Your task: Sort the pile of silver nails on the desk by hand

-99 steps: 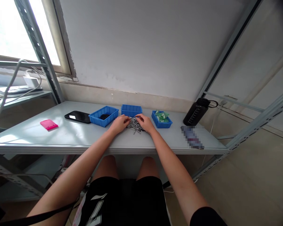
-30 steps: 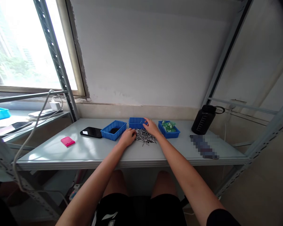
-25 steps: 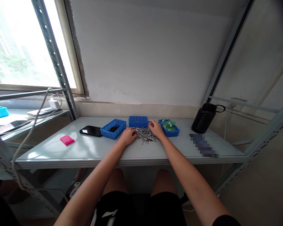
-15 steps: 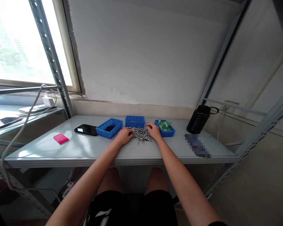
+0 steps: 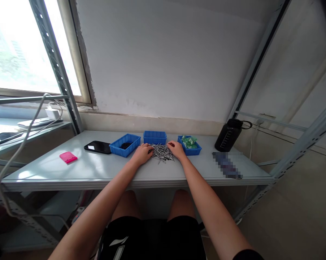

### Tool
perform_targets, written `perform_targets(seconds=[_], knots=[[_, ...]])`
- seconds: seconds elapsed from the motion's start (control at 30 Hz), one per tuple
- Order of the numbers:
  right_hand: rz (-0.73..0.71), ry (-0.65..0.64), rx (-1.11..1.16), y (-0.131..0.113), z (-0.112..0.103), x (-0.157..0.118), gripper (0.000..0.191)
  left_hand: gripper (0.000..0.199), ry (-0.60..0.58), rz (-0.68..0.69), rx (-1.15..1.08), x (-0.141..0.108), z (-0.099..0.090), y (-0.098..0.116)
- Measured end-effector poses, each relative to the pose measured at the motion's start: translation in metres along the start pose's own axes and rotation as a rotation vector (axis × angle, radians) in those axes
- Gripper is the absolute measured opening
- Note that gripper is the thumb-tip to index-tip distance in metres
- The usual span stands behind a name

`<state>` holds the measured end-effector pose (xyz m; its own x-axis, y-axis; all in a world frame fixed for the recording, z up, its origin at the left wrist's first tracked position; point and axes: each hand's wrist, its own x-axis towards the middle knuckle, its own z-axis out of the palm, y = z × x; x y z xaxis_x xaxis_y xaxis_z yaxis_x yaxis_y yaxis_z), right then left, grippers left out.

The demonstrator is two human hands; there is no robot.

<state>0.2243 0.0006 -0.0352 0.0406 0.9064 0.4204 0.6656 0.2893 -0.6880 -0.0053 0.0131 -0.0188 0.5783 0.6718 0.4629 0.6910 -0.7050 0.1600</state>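
Observation:
A pile of silver screw-like metal pieces (image 5: 163,153) lies mid-table between my two hands. My left hand (image 5: 143,153) rests at the pile's left edge, fingers curled over something too small to make out. At the pile's upper right, my right hand (image 5: 175,148) has its fingertips pinched together; anything between them is too small to name. Behind the pile stands a blue bin (image 5: 155,137), its inside hidden from this angle. The left blue bin (image 5: 130,148) holds small black parts (image 5: 125,145). Green packets (image 5: 189,142) fill the right blue bin (image 5: 193,152).
On the grey table (image 5: 98,169), a black phone (image 5: 98,147) and a pink case (image 5: 68,157) lie at the left. A black bottle (image 5: 228,135) stands at the right, behind a blurred-out item (image 5: 227,165). Metal shelf posts rise at both ends.
The view has shifted slightly, moving the table a little up in the picture. Both hands stay at the pile, with only slight changes in the fingers.

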Motion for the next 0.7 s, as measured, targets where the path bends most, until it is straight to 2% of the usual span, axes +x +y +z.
perform_targets(seconds=[0.37, 0.7], knots=[[0.010, 0.005, 0.007, -0.003, -0.003, -0.001, 0.030, 0.026, -0.009, -0.056, 0.074, 0.002, 0.000, -0.003], [-0.034, 0.041, 0.004, -0.011, -0.006, -0.005, 0.026, 0.026, 0.102, -0.140, 0.055, 0.003, -0.001, -0.006]])
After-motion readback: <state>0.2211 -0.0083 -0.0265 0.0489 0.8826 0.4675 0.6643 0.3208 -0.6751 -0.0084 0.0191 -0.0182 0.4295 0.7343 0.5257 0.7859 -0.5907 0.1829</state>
